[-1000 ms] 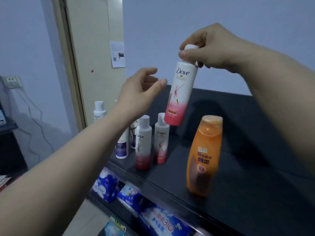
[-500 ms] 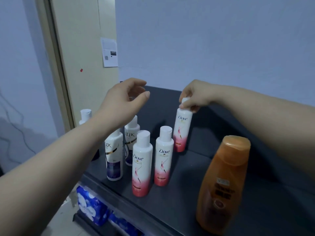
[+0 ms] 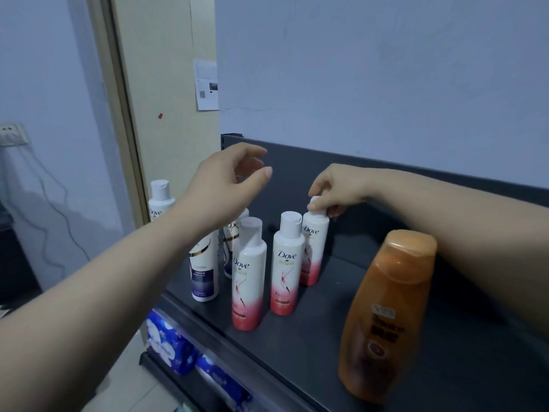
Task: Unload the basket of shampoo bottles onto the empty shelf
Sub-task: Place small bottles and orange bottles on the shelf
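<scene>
A white-and-pink Dove bottle [image 3: 312,251] stands upright on the dark shelf [image 3: 312,346], third in a row behind two matching Dove bottles [image 3: 286,269] [image 3: 248,281]. My right hand [image 3: 335,188] pinches its white cap from above. My left hand [image 3: 225,185] hovers over the bottles at the left with loosely curled fingers, holding nothing. A white-and-purple bottle [image 3: 205,272] and a Lux bottle [image 3: 231,242] stand partly hidden under my left forearm. No basket is in view.
A big orange bottle [image 3: 386,316] stands near the shelf's front edge at the right. Another Dove bottle [image 3: 159,200] stands at the far left by the door frame. Blue packets [image 3: 169,346] fill the shelf below. The shelf's back panel [image 3: 416,179] rises behind.
My right hand has brought the Dove bottle down from the air and set it standing behind the other two. My left hand stayed hovering over the left bottles.
</scene>
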